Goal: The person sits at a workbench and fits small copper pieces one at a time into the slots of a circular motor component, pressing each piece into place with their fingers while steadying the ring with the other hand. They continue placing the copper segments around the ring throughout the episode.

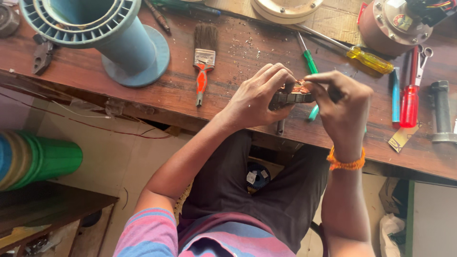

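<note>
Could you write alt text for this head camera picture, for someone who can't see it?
Seen from above, a person's left hand and right hand together hold a small metal part with copper windings over a wooden workbench strewn with a paintbrush, screwdrivers and a blue spool.

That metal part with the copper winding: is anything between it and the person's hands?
Nothing visible. Both hands already hold the part above the table edge: the left hand grips its left side, and the right hand pinches its right end with the fingertips.
</note>
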